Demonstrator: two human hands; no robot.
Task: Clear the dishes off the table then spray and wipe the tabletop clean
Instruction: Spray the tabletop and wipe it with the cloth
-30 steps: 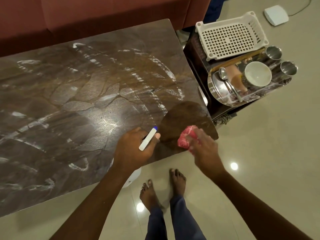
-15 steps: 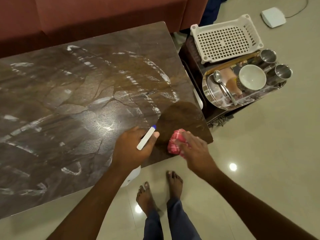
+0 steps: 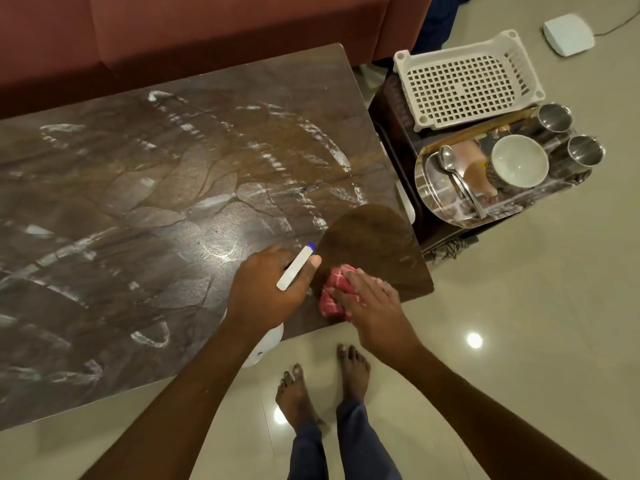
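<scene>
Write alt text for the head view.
The right hand presses a pink cloth on the near right corner of a streaky brown tabletop, beside the left hand gripping a white spray bottle. A white bowl, spoon and two steel cups sit on a side stand.

Spray bottle point(image 3: 295, 270) mostly hidden under left hand point(image 3: 266, 294); table point(image 3: 138, 202) cropped left.

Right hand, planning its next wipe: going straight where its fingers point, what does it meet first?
Probably the left hand gripping the white, blue-tipped spray bottle, just beyond the crumpled red cloth.

Likely a home: sofa point(image 3: 207, 32), floor tiles point(image 3: 519, 306).
</scene>
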